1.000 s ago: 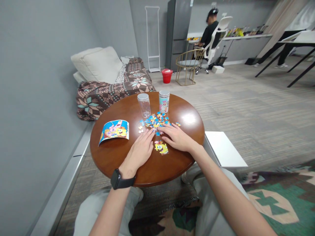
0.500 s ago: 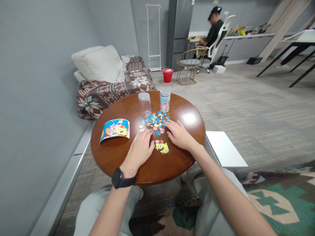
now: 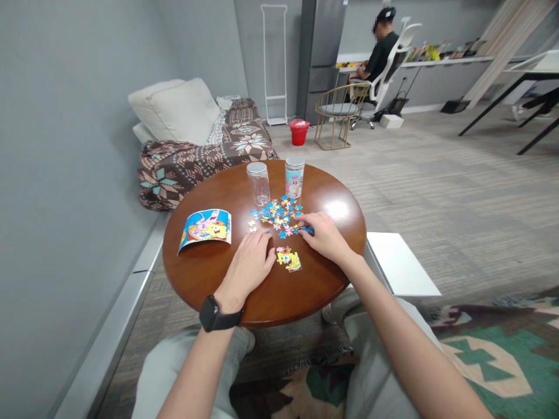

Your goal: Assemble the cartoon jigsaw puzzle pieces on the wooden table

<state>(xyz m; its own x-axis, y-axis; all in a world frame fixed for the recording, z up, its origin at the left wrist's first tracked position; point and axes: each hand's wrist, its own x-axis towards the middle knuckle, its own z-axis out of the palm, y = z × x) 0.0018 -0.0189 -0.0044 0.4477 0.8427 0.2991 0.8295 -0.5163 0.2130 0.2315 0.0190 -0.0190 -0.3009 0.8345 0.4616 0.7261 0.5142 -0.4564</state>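
Note:
A loose pile of jigsaw pieces point(image 3: 277, 213), mostly blue, pink and yellow, lies mid-table. My right hand point(image 3: 321, 234) is at the pile's right edge, its fingers bent but apart, fingertips touching several blue pieces. My left hand point(image 3: 251, 259) rests on the tabletop to the left with fingers stretched out; a small blue piece shows by its fingertips. Between the hands and nearer to me lies a joined yellow puzzle section point(image 3: 289, 259) with a cartoon face. A curved picture sheet point(image 3: 206, 226) showing pink and yellow cartoon figures sits on the left.
Behind the pile stand a clear jar point(image 3: 259, 185) with a silver lid and a labelled jar point(image 3: 294, 179). All this is on a round brown table point(image 3: 209, 279). A white box point(image 3: 402, 263) is beside the table at right. Farther back, a person point(image 3: 382, 52) sits at a counter.
My right hand has shifted slightly right, its fingers now more bent, and a few blue pieces have come away from the pile beneath them. My left hand has stayed in place.

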